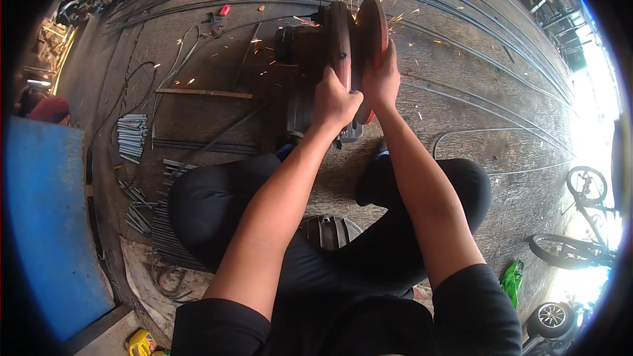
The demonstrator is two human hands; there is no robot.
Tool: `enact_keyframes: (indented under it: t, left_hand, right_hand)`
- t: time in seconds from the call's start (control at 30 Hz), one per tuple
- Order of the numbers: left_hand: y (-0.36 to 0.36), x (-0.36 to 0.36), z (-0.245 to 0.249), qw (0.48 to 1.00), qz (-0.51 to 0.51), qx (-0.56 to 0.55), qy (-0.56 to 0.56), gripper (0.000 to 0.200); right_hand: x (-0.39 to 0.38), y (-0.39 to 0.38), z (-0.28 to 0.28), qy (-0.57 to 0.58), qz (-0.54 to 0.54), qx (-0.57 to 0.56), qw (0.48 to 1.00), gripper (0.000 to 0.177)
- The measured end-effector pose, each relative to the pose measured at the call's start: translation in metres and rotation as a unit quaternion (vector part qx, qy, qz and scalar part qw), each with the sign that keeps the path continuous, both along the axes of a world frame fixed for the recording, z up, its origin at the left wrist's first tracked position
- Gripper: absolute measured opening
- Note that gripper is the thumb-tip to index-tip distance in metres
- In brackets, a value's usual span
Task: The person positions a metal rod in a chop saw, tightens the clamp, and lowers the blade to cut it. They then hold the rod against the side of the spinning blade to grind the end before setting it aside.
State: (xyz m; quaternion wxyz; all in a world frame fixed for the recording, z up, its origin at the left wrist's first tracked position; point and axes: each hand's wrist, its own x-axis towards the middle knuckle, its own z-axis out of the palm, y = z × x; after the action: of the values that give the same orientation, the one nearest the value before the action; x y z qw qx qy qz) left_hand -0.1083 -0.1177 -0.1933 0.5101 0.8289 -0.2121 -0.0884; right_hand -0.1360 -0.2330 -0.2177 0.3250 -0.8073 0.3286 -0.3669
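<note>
A dark power machine (300, 46) with a reddish curved guard (341, 46) stands on the wooden boards in front of me. My left hand (337, 100) is closed round the lower part of this guard, its thumb pointing right. Just right of it, my right hand (382, 82) is closed against a round reddish disc-shaped part (376, 26), seen nearly edge-on; some fingers are hidden. Orange sparks (356, 10) fly up and outward from between guard and disc. What the sparks come off is hidden.
Long thin metal rods (488, 46) run across the boards beyond the machine. Short cut rods (132, 135) lie in piles at left, near a blue panel (49, 224). A red-capped person (49, 110) shows at far left. Bicycles (570, 250) stand at right.
</note>
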Motion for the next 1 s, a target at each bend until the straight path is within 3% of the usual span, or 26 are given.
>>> enact_keyframes:
  t: [1.0]
  left_hand:
    - [-0.001, 0.002, -0.003, 1.0, 0.006, 0.008, -0.004, 0.039]
  right_hand:
    - [0.0, 0.002, 0.0, 0.03, -0.024, 0.007, 0.999, 0.059]
